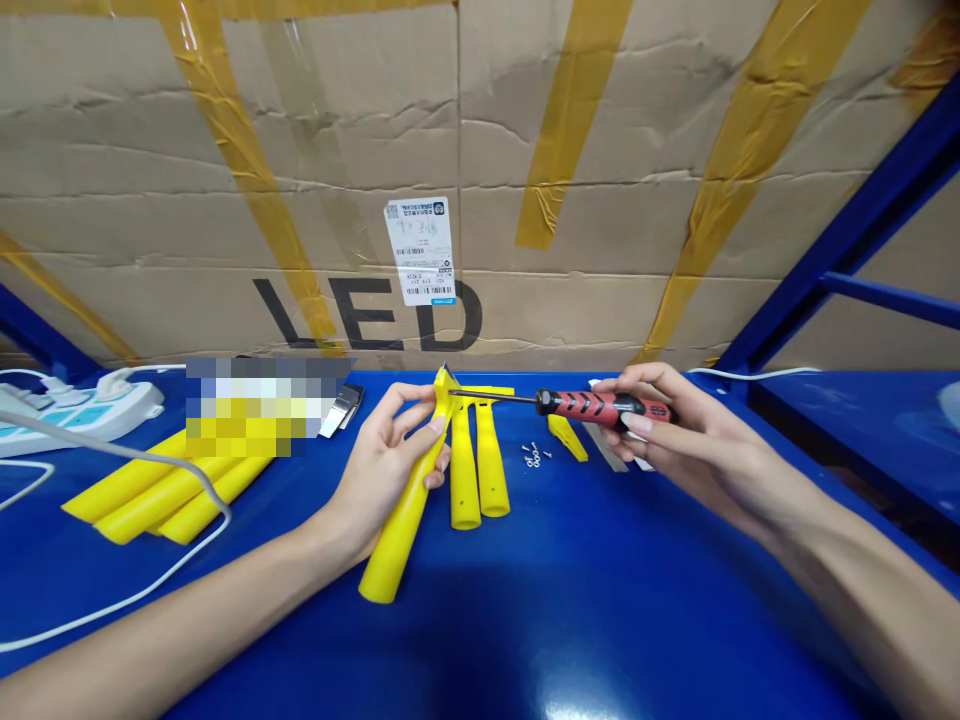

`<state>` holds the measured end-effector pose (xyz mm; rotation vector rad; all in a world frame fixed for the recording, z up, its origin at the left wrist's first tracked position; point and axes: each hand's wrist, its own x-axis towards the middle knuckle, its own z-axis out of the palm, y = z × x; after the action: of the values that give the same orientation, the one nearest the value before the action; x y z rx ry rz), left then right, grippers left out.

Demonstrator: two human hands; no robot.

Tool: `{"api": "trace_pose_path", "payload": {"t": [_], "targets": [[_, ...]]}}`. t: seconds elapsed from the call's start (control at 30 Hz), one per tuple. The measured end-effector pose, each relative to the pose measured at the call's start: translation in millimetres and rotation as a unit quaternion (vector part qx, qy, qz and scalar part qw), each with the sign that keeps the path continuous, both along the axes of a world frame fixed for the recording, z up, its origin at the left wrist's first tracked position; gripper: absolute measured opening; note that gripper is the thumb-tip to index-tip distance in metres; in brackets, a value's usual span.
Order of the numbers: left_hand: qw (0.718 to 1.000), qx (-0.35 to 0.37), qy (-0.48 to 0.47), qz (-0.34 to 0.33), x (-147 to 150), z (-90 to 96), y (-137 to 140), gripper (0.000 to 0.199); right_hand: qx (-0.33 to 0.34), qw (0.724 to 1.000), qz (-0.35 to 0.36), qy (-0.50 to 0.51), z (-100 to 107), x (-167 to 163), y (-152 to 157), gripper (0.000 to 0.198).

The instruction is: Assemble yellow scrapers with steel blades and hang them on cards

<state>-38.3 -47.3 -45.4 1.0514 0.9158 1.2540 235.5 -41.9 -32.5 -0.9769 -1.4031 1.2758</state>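
Note:
My left hand (401,445) is closed around a yellow scraper handle (394,545), which tilts with its hollow end toward me and its narrow head up. In my right hand (667,430) is a screwdriver (585,403) with a red and black grip, held level. Its shaft points left and its tip meets the head of the handle; the exact contact is too small to make out. Two more yellow handles (464,470) lie just right of the held one. Small screws and nuts (535,457) are scattered on the blue surface, near a small yellow part (568,438).
Several yellow tubes (150,490) lie at the left, partly blurred out. Beside them are metal pieces (342,410). A white power strip (90,415) with a loose cable (217,500) sits far left. Behind stands a large cardboard box (360,150); a blue frame post (832,230) rises at right.

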Motion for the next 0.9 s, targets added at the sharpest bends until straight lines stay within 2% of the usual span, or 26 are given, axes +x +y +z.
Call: {"api": "trace_pose_path", "payload": {"t": [0.13,0.27,0.33,0.43,0.53,0.6,0.7,0.9], "targets": [[1.000,0.002,0.005,0.000,0,0.6,-2,0.028,0.041,0.996,-0.031,-0.066,1,0,0,0.023],[1.000,0.009,0.008,-0.003,0,5.8,-3,0.030,0.009,0.994,-0.062,-0.094,-4,-3,2,0.036],[1.000,0.007,0.004,-0.002,0,7.7,-3,0.032,0.003,0.997,-0.037,-0.061,-4,-2,2,0.031],[1.000,0.008,0.005,0.001,-1,7.1,0,0.033,0.037,0.998,-0.008,-0.055,-2,3,0,0.029],[1.000,0.014,0.018,-0.002,-2,4.0,0,0.032,0.088,0.988,-0.030,-0.122,-2,6,-1,0.025],[0.999,0.023,0.027,-0.005,-2,2.7,0,0.032,0.099,0.986,-0.033,-0.132,-3,5,-1,0.023],[0.998,0.044,0.044,-0.008,-3,2.7,-1,0.031,0.076,0.992,-0.029,-0.097,-5,0,-2,0.024],[0.993,0.083,0.078,0.010,-5,5.5,0,0.029,-0.025,0.999,-0.019,-0.010,-5,-9,-4,0.029]]}}
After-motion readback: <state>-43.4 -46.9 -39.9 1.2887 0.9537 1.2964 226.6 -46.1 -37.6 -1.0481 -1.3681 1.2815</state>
